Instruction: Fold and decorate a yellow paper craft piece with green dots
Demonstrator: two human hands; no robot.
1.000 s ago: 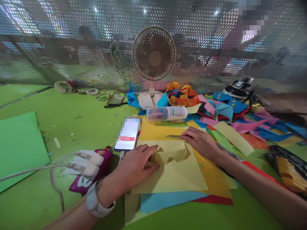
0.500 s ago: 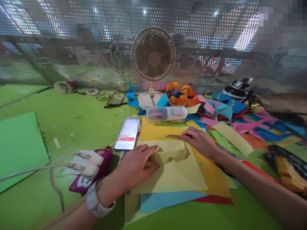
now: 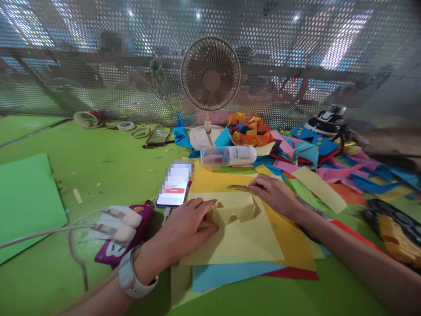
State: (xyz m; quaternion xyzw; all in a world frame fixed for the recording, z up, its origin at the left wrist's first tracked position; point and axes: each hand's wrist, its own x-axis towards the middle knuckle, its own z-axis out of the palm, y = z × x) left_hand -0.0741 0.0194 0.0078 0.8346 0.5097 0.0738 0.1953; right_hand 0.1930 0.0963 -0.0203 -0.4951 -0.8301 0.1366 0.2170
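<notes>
My left hand point(image 3: 186, 226) rests on a pale yellow sheet point(image 3: 243, 243), its thumb and fingers around the left end of a folded pale yellow paper piece point(image 3: 235, 210). That piece stands up a little from the sheet, with angular cut-outs along its near edge. Just beyond it, my right hand point(image 3: 269, 193) pinches a thin, pointed metal blade point(image 3: 237, 188) that points left. Whether the blade has a handle is hidden by the fingers. Darker yellow paper point(image 3: 296, 248), a blue sheet point(image 3: 230, 275) and a red one lie underneath.
A lit phone point(image 3: 174, 186) lies left of the papers, near white chargers point(image 3: 123, 224) with cables. Behind stand a clear-capped bottle point(image 3: 228, 156) and a fan point(image 3: 211, 81). Coloured paper scraps point(image 3: 305, 151) pile up at right; a green sheet point(image 3: 26, 202) lies at left.
</notes>
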